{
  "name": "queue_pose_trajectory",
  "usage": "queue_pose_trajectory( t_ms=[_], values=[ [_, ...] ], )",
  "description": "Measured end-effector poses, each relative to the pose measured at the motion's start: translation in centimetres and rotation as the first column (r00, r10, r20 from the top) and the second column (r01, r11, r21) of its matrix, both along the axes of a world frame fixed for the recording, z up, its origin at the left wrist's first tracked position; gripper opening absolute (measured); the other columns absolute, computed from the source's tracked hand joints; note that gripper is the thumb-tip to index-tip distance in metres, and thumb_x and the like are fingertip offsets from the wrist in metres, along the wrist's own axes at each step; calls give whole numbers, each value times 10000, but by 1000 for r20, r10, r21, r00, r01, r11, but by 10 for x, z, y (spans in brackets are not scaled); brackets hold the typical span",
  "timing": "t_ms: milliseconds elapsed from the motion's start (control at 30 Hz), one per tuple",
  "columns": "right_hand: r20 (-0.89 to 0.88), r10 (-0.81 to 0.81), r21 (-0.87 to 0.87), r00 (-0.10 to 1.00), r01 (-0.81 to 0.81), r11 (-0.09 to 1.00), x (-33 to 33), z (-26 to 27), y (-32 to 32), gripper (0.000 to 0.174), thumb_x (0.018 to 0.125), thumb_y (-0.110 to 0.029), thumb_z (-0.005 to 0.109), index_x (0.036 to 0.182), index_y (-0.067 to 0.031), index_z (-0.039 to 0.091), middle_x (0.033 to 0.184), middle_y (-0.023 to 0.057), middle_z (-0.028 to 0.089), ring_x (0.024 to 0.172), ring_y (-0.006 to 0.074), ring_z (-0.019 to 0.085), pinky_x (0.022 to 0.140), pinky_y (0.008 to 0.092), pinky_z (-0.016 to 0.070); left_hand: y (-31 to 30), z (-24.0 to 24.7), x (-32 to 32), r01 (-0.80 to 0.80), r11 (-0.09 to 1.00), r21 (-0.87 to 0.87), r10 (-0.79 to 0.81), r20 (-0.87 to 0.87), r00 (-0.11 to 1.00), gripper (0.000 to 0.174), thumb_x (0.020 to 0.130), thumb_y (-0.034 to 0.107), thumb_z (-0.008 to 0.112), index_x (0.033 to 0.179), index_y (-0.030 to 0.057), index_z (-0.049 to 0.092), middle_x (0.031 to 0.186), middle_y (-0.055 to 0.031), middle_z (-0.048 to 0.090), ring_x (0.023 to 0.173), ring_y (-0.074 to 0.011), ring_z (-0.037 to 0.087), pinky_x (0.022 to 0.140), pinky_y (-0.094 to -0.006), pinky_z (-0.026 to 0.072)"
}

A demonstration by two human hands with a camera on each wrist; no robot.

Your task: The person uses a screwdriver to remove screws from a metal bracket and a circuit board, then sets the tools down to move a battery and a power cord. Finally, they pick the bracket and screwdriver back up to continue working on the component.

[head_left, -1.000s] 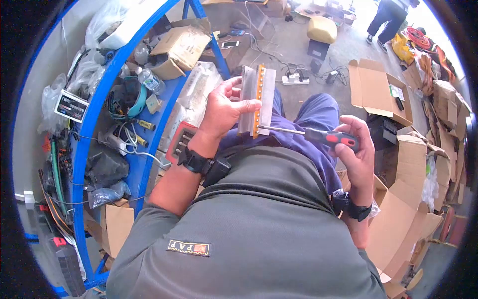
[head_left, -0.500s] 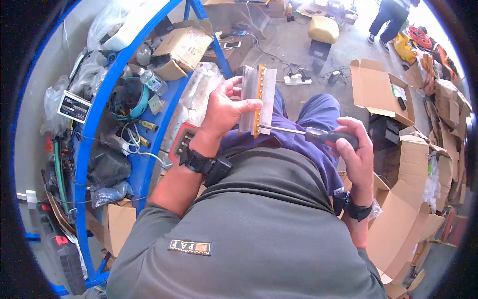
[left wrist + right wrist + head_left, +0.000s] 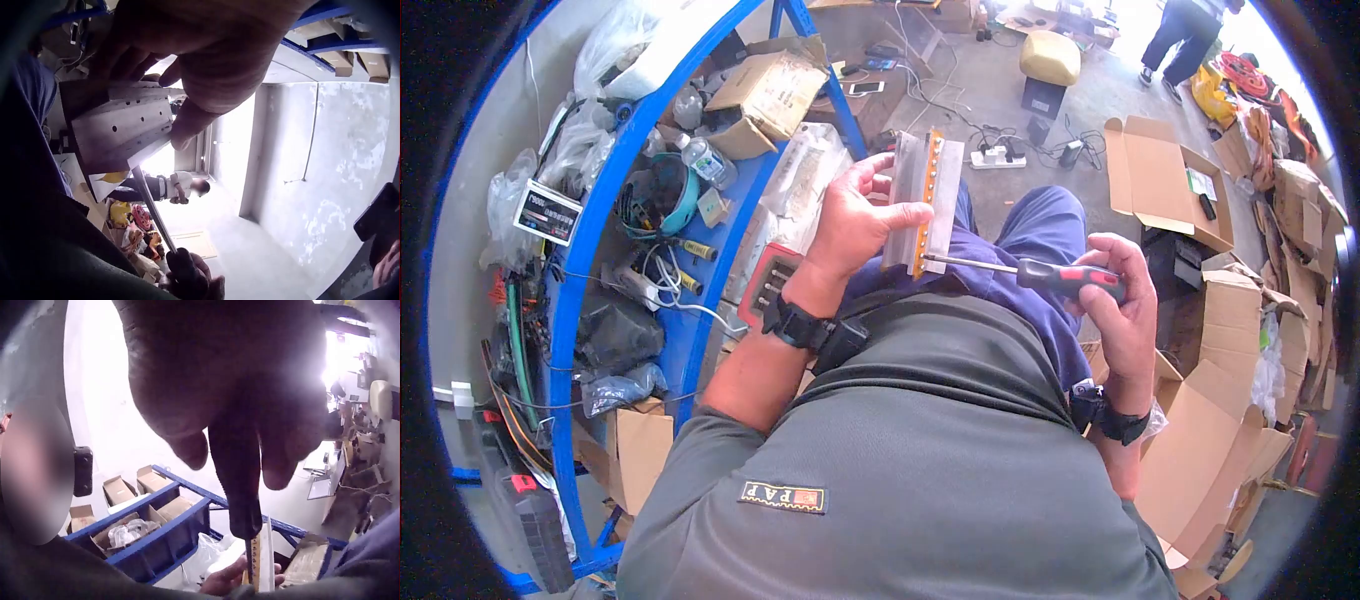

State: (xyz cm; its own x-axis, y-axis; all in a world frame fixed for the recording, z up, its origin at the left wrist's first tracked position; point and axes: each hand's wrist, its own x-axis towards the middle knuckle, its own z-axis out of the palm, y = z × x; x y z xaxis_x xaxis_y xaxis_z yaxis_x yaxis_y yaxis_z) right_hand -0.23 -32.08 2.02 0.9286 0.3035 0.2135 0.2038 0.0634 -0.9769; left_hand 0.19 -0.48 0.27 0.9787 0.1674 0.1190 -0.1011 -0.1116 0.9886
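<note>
My left hand [image 3: 850, 225] grips a grey metal profile [image 3: 946, 195] above my lap, thumb across its face. Along the profile runs an orange strip [image 3: 930, 180] with a row of small silvery screw heads. In the left wrist view the underside of the metal profile [image 3: 128, 125] shows several small holes. My right hand [image 3: 1128, 310] holds a screwdriver [image 3: 1050, 272] by its grey and red handle. Its shaft points left, and the tip meets the orange strip near the end closest to my body. The right wrist view shows the dark handle [image 3: 234, 469] between thumb and fingers.
At my left stands a blue shelf [image 3: 665, 345] with a bottle [image 3: 703, 162], cables and bags. A red box-like piece [image 3: 768, 285] lies beside my left wrist. Open cardboard boxes [image 3: 1150, 180] lie at right. A power strip [image 3: 998, 158] is on the floor; another person [image 3: 1185, 40] stands far off.
The metal profile, both hands and the screwdriver have shifted slightly to the right. The screwdriver tip stays at the near end of the orange strip, and both grips remain the same.
</note>
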Motion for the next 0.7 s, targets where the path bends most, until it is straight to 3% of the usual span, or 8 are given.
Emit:
queue_pose_trajectory(
  t_ms=[33,167,233,367,433,533,633,700],
  values=[
    [-89,13,-27,996,-15,1000,-1,2,-2,394,853,-39,611,1241,-24,545,995,76,624,800,99,603,676,233,522,0,0,-1,0,1000,1,0,0,1000,733,679,127,888,1298,-61,543,983,-129,694,852,-168,687,760,-301,565],
    [-169,55,-117,984,-76,990,4,-8,-14,449,826,-32,630,1262,-31,524,1014,80,620,813,104,605,689,238,517,2,-3,1,-43,999,-11,43,-6,999,744,682,121,887,1312,-59,535,980,-120,694,860,-160,683,771,-297,560],
    [-1,73,-40,997,-73,997,2,-9,-8,437,846,-67,648,1265,-35,528,991,66,614,763,95,597,652,229,504,3,-2,-1,-40,999,5,40,-9,999,743,684,117,885,1315,-56,534,980,-117,693,863,-158,681,776,-296,559],
    [99,29,75,995,-37,997,-4,-8,-4,387,884,-130,654,1246,-36,552,984,54,611,720,84,588,631,220,498,-4,1,-7,-15,1000,-24,15,3,1000,746,682,115,886,1318,-55,535,981,-116,691,864,-155,679,778,-294,555],
    [-66,37,25,997,-35,999,-6,-3,-9,405,878,-147,667,1248,-33,551,989,52,609,728,86,589,654,232,502,-4,4,-6,-26,999,-32,26,4,1000,746,680,116,887,1316,-56,537,982,-116,691,863,-155,679,777,-293,555],
    [-181,14,-77,983,-29,997,-2,-8,-15,441,864,-127,672,1272,-33,531,999,61,613,737,88,594,666,237,509,-3,4,-6,-8,998,-57,8,-4,1000,741,680,117,887,1313,-53,541,984,-112,691,862,-152,678,779,-292,555],
    [-85,41,-83,996,-48,995,-4,-8,-10,449,874,-125,662,1289,-30,520,990,61,613,728,83,590,658,227,508,-1,1,-6,-13,1000,-6,13,20,1000,737,680,118,886,1310,-50,544,984,-114,689,862,-154,678,780,-293,556],
    [10,46,-47,999,-46,998,-2,-13,-8,444,883,-138,657,1292,-31,521,989,60,614,723,82,588,654,223,506,-1,5,-6,-1,1000,5,2,-60,998,772,697,72,857,1364,-47,486,1068,-147,677,951,-215,672,850,-341,547]
  ],
)
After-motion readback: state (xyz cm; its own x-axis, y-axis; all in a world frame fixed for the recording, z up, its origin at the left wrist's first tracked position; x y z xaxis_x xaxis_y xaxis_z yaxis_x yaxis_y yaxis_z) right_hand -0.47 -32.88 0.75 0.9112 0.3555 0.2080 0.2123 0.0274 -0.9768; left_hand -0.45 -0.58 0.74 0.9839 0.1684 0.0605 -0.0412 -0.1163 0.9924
